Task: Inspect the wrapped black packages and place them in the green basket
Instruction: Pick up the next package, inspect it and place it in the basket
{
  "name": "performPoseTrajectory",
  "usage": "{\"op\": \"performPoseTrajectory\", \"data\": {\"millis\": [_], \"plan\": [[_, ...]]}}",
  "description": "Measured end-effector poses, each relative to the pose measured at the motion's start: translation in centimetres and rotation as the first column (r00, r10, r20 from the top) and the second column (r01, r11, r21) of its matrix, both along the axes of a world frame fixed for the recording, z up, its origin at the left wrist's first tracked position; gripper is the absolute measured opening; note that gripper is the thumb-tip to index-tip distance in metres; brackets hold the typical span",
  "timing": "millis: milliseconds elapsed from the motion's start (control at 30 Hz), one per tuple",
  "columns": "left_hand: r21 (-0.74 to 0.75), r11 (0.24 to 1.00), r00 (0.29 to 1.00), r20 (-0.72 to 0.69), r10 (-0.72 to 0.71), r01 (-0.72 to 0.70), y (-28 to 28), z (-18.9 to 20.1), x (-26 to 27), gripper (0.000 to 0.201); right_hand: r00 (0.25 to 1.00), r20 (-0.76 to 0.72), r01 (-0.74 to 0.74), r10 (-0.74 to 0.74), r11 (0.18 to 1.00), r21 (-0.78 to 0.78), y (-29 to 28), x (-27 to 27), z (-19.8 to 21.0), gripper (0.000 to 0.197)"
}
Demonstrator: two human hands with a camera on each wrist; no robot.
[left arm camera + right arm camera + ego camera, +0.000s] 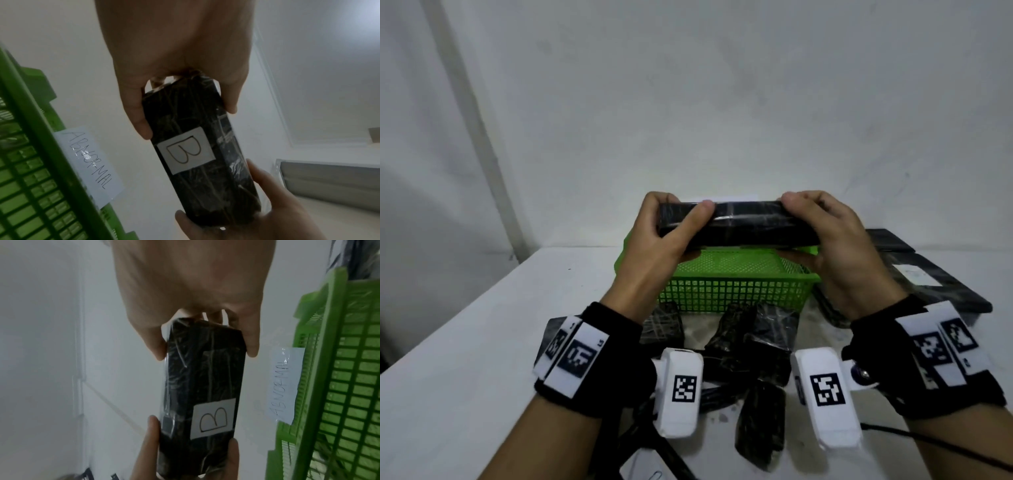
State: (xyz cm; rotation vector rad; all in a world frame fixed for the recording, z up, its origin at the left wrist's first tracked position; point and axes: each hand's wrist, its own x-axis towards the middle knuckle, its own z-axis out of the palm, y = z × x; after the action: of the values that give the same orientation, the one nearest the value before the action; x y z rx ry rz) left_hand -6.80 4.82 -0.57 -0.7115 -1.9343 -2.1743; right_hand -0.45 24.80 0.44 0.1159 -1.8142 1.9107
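Note:
Both hands hold one long black package [739,222] wrapped in clear film, lifted level above the green basket [732,291]. My left hand [671,226] grips its left end, thumb across the near face. My right hand [825,233] grips the right end. In the wrist views the package [201,159] [201,386] carries a white label marked "B" [186,150] [213,418] on its far face. The green basket [30,178] [339,386] bears a paper tag reading "ABNORMAL" [88,162]. Its inside looks empty in the head view.
Several smaller wrapped black packages [753,342] lie on the white table [482,325] in front of the basket. Larger flat black packages [928,274] are stacked at the right, one with a white label. Black cables [654,438] run near the front edge. A white wall stands behind.

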Motion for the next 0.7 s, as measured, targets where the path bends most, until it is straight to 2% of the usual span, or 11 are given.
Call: {"op": "performPoseTrajectory", "data": {"millis": [100,267,367,433,467,533,600,633,700], "plan": [[0.018,0.999,0.999,-0.003,-0.036,0.036,0.0,-0.1,-0.4,0.048,0.997,-0.035,0.072,-0.072,0.997,0.007,-0.2,-0.1,-0.1,0.015],[-0.014,0.999,0.999,0.017,0.032,-0.032,0.4,-0.3,-0.7,0.05,0.97,-0.176,0.193,-0.17,0.974,0.121,-0.4,0.3,-0.2,0.025],[-0.1,0.995,0.982,0.188,-0.006,0.025,-0.2,0.2,-0.5,0.069,0.948,-0.262,0.235,-0.182,0.954,0.188,-0.2,0.4,-0.4,0.041],[-0.086,0.991,0.956,0.285,-0.075,0.103,-0.8,0.6,-0.3,0.063,0.948,-0.271,0.232,-0.166,0.944,0.235,-0.1,0.2,-0.6,0.055],[-0.068,0.99,0.955,0.28,-0.101,0.125,-0.6,0.7,-0.2,0.053,0.959,-0.236,0.209,-0.156,0.953,0.219,0.1,0.0,-0.7,0.063],[0.002,0.994,0.969,0.221,-0.108,0.11,-0.5,0.5,-0.4,0.03,0.99,-0.078,0.122,-0.119,0.992,0.036,0.0,-1.0,-0.8,0.076],[0.075,0.991,0.976,0.178,-0.123,0.111,-0.4,0.2,-0.5,0.039,0.995,0.1,0.032,-0.015,0.984,-0.177,0.0,-1.6,-0.8,0.08],[0.089,0.988,0.976,0.164,-0.14,0.127,-0.3,0.1,-0.6,0.045,0.986,0.16,-0.005,0.039,0.978,-0.207,0.1,-1.7,-0.9,0.076],[0.048,0.988,0.976,0.153,-0.153,0.147,0.0,-0.3,-0.8,0.051,0.971,0.225,-0.044,0.081,0.985,-0.168,0.5,-1.5,-1.1,0.059]]}}
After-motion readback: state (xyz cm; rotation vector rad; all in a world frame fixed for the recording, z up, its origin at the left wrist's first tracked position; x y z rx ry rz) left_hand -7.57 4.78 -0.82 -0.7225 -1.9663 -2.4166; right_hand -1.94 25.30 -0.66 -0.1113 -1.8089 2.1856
